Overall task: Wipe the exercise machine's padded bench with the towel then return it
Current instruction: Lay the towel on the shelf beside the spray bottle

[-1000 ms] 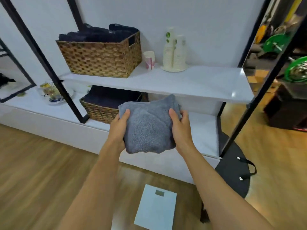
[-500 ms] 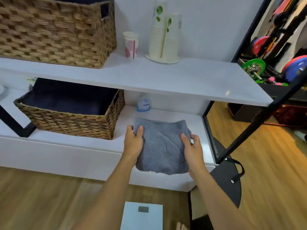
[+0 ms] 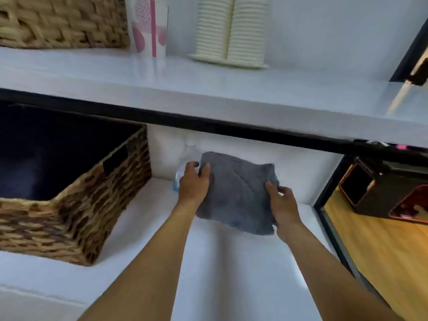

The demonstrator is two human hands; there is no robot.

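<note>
Here, on the white lower shelf (image 3: 231, 269), a wicker basket (image 3: 69, 216) sits at your left. Right of it, your left hand (image 3: 193, 185) grips the left edge of the folded grey towel (image 3: 238, 193), thumb on top. The towel hangs low over the shelf; whether it touches is unclear. Your right hand (image 3: 283, 203) pinches its right edge with curled fingers.

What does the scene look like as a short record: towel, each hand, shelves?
towel: gray, folded, over the lower shelf, right of the wicker basket; contact with shelf unclear
left hand: grips towel's left edge
right hand: grips towel's right edge
upper shelf: second basket, pink cup, stacked paper cups
stage: towel not yet released
</note>
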